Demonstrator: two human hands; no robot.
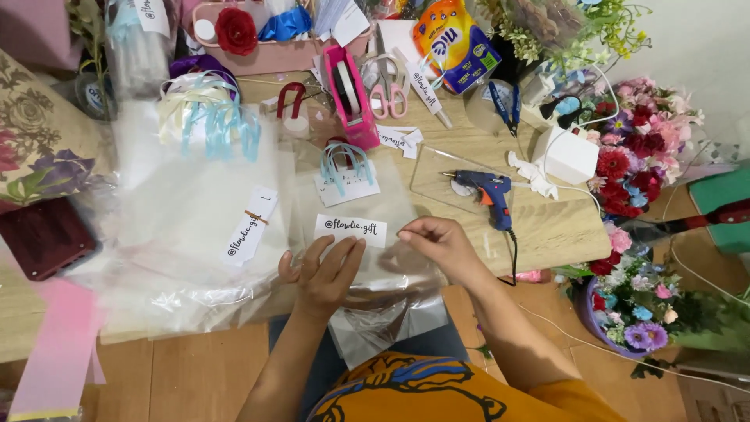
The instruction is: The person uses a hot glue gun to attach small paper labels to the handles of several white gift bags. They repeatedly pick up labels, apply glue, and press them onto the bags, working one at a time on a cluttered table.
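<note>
I see the wooden desk (547, 227) spread with clear cellophane sheets (187, 219), and a blue glue gun (488, 191) well apart to the right. A clear cellophane bag (375, 266) lies flat at the near edge, between both hands. On it sits a white label card (350, 229), its long axis running left to right. My left hand (324, 273) lies just below it, palm down, fingers spread and released, pressing the film. My right hand (437, 242) pinches the bag's edge beside the card's right end, equally near.
</note>
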